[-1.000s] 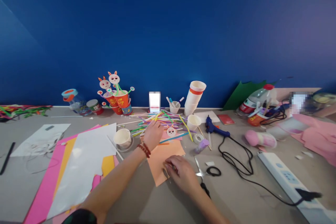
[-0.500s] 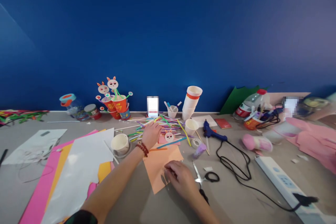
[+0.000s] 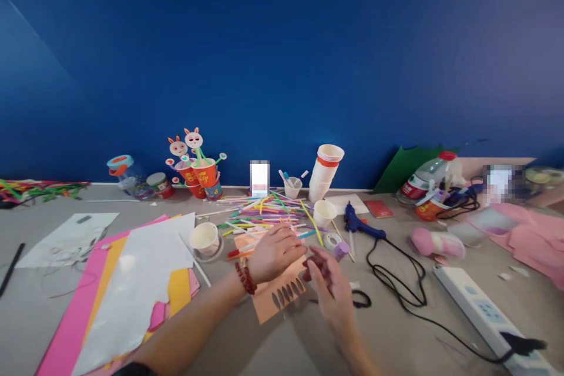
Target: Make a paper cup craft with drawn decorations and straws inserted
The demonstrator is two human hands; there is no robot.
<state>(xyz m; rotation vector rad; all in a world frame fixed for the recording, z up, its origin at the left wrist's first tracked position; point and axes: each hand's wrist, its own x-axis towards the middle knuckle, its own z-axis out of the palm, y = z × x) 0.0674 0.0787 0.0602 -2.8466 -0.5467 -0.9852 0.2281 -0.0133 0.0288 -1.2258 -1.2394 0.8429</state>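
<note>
Clock hub: the work spot; person at 6. Blue panel (image 3: 282, 70) stands at 12, behind the grey table (image 3: 423, 341). White sheet (image 3: 136, 264) lies at 9, over yellow paper (image 3: 179, 285). Orange sheet (image 3: 263, 308) lies on the table at the hub, skewed. Left hand (image 3: 275, 254): over its 12-to-1 part, back upward, fingers extended; underside hidden, cannot tell if anything is held. Right hand (image 3: 329, 286): at 3, fingers loosely curled; cannot tell what, if anything, they pinch. Blue glue gun (image 3: 362, 226) at 2; white cup (image 3: 205, 239) at 10. Black loop handle (image 3: 363, 298) just beyond the right hand. Dark leaf shapes (image 3: 284, 295): row at 5; slots or loose pieces undetermined. Risks (judged): orange sheet may slide if left hand drags; strips between shapes, if slots, may tear when tugged; right hand may snag the handle reaching outward.
</note>
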